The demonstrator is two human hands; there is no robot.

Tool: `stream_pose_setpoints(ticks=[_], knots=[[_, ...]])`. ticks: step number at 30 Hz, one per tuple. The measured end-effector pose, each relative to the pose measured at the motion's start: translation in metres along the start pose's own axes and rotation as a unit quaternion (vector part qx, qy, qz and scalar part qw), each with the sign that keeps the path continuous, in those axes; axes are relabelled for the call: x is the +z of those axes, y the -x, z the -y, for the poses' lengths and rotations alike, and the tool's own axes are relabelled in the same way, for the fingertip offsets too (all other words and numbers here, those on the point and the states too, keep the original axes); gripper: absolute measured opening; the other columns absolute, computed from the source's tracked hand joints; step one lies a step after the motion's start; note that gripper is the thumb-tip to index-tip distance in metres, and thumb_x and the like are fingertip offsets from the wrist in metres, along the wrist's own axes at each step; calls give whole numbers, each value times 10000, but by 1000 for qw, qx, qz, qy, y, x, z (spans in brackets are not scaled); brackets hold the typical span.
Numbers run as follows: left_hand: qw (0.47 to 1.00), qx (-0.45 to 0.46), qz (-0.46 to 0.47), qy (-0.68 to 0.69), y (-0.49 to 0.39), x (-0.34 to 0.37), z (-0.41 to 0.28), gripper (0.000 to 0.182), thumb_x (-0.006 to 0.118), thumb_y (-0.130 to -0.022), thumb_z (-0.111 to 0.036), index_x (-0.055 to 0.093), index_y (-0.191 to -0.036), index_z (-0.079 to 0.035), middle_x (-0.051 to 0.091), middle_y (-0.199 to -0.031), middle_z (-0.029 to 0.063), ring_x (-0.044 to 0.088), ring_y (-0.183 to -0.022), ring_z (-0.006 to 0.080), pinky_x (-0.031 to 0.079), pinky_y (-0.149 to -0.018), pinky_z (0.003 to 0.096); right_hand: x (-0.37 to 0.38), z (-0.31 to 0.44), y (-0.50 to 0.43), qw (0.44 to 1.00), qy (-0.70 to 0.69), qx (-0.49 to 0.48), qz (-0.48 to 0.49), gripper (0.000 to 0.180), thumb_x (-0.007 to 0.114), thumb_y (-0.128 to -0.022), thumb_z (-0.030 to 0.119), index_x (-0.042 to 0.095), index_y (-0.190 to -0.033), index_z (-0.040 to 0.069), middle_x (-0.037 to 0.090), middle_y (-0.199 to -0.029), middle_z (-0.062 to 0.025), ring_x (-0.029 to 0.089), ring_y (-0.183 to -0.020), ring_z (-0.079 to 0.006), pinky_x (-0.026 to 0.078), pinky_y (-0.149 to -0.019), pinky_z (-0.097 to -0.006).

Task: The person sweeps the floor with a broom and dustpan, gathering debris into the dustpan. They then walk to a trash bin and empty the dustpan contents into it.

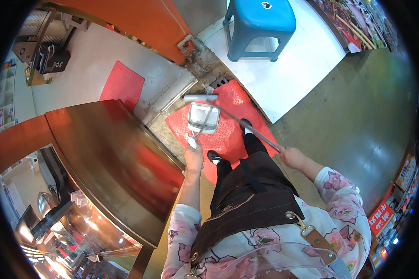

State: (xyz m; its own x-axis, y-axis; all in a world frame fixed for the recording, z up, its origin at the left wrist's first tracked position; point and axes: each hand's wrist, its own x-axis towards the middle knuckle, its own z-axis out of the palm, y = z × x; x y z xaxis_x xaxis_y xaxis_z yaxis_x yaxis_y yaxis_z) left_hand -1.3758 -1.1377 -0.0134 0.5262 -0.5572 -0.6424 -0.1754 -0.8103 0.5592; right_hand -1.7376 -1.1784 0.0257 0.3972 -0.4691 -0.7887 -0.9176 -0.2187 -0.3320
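Note:
My left hand is closed around the white handle of a long-handled dustpan, whose clear and white pan rests on a red textured mat. My right hand grips the end of a long thin metal pole. That pole slants down to a grey and white head, probably a broom or squeegee, just beyond the pan. The head is blurred, and its underside is hidden. Both my feet, in dark shoes, stand at the mat.
A blue plastic stool stands on a white platform ahead to the right. A metal-clad counter is close on my left. Behind the mat lie a floor drain, a pipe and a raised threshold. Another red mat lies past it.

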Motion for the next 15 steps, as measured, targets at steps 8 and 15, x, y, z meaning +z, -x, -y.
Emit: stream_pose_setpoints(ticks=[8,15], knots=[[1000,19,3,12,14,-2,-12,266,514,-784,-218,510,-888,26,550,-594,143,547,-453,206,435,-431,332,30,4,-88,991,-99,-48,-82,449,463,-760,151,351,-1176,25,560,-757,-230,542,-726,-379,426,-648,-456],[999,3,6,47,24,-18,5,270,506,-784,-195,510,-949,19,515,-534,83,501,-397,138,405,-352,277,10,23,-9,996,-48,-62,-36,430,474,-750,143,377,-1159,49,563,-755,-217,543,-717,-376,420,-643,-461]])
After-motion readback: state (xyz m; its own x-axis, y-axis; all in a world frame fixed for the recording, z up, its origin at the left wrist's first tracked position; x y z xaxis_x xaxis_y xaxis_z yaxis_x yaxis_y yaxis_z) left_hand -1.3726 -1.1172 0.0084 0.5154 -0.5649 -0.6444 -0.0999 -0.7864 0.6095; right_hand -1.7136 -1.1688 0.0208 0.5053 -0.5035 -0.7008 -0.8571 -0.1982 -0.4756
